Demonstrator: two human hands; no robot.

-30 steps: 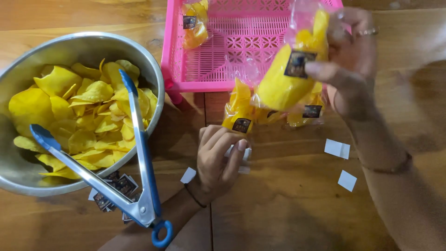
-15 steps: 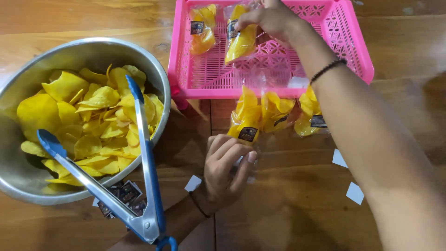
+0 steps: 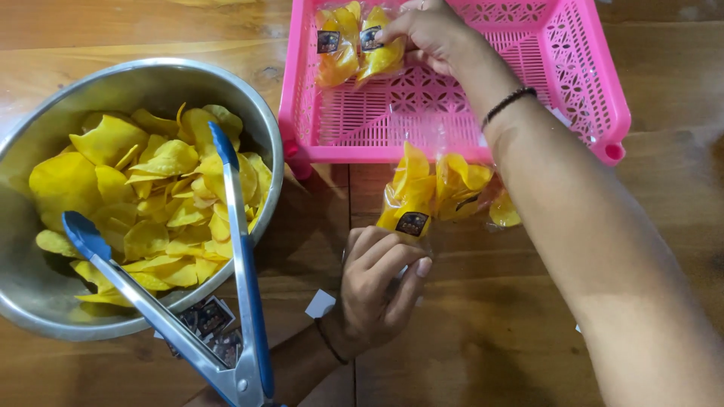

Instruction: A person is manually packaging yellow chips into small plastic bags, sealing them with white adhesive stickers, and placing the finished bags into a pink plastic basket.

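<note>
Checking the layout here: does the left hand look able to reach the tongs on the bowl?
Probably yes: the left hand rests just right of the tongs, with only bare wood and a paper slip between.

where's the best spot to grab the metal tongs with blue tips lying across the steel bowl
Grip the metal tongs with blue tips by the joined hinge end near the bottom edge, coming from the near side with the fingers around both arms. That end overhangs the round steel bowl above the wooden table, while the blue tips lie spread apart over the yellow chips, so they are probably awkward to pinch.
</note>
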